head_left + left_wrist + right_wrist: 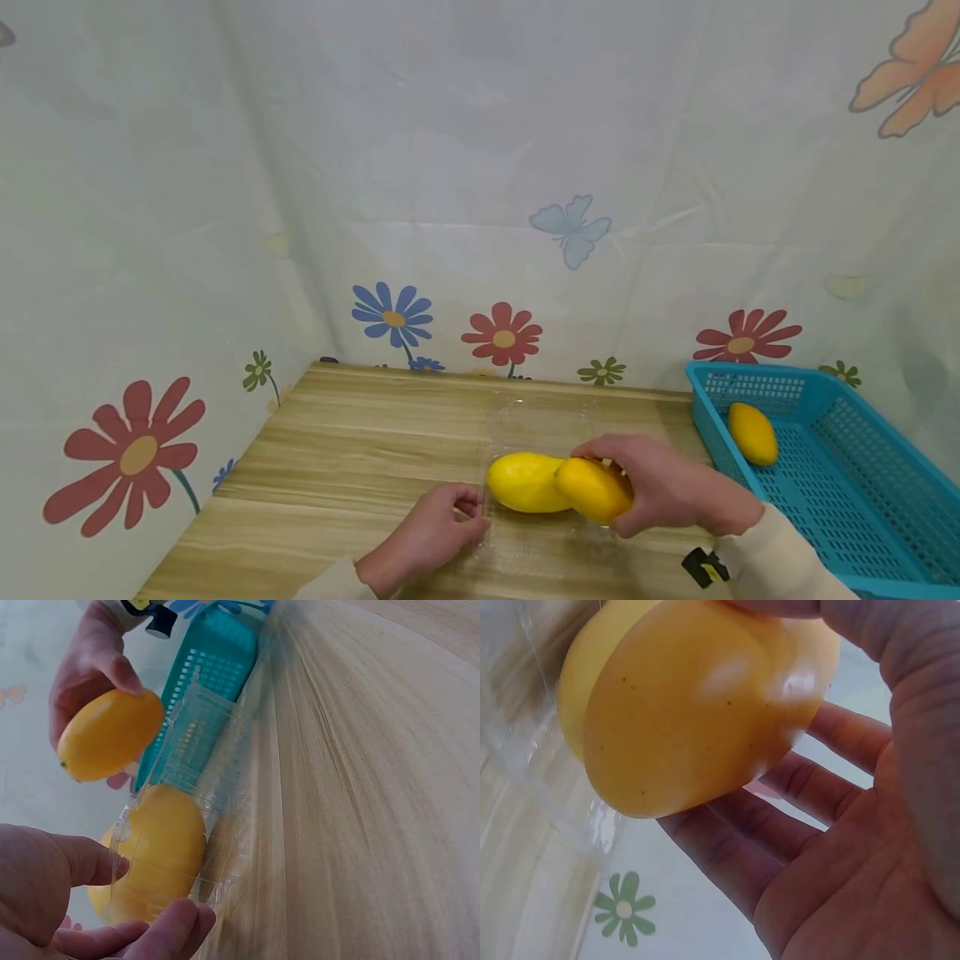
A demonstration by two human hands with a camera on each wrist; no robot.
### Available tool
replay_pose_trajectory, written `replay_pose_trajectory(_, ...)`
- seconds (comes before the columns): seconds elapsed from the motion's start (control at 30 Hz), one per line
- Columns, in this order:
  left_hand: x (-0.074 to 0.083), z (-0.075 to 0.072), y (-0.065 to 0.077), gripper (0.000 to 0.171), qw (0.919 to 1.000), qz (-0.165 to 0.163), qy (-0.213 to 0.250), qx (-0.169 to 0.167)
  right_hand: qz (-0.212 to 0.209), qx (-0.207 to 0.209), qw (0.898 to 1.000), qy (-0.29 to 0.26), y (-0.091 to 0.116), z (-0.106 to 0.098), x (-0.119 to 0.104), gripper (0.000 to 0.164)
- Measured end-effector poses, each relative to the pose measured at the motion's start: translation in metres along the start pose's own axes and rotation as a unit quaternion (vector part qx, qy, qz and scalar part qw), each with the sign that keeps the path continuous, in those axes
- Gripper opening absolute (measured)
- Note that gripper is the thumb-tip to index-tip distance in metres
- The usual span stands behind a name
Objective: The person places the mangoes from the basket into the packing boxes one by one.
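My right hand [663, 483] grips an orange-yellow mango [596, 490] between thumb and fingers. In the left wrist view this mango [111, 735] is held up above a clear plastic clamshell box [214, 742]. Small dark specks dot the fruit's skin [705, 712] in the right wrist view. Inside the box lies a larger, paler yellow mango [525, 483], partly hidden behind the held one. At the box's left side, my left hand [442, 529] pinches the wall, thumb at the rim and fingers lower down on the outside.
On the right stands a blue-green plastic basket [810, 467] with one more mango [752, 433] in it. The box's clear lid [543, 421] lies folded back toward the flowered curtain [450, 167]. Everything rests on a wood-grain table [360, 442].
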State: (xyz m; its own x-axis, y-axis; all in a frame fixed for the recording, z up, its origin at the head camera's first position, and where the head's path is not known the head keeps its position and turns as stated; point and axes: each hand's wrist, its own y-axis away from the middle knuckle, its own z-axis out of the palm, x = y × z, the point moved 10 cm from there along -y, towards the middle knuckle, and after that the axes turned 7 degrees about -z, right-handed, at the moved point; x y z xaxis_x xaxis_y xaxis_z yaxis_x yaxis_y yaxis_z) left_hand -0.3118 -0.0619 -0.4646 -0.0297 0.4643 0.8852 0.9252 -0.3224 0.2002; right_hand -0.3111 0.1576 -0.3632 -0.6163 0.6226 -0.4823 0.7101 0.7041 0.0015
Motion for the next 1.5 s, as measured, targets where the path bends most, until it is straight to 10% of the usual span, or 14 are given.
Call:
replay_pose_trajectory(0.9, 0.003, 0.001, -0.003, 0.038, 0.9999, 0.011, -0.001, 0.004, -0.048, -0.006, 0.999, 0.010, -0.029, 0.052, -0.023, 0.073)
replay_pose_trajectory(1.5, -0.001, 0.002, -0.003, 0.038, 1.0000, 0.002, 0.001, 0.004, 0.001, -0.019, 1.000, 0.024, -0.040, 0.062, -0.026, 0.073)
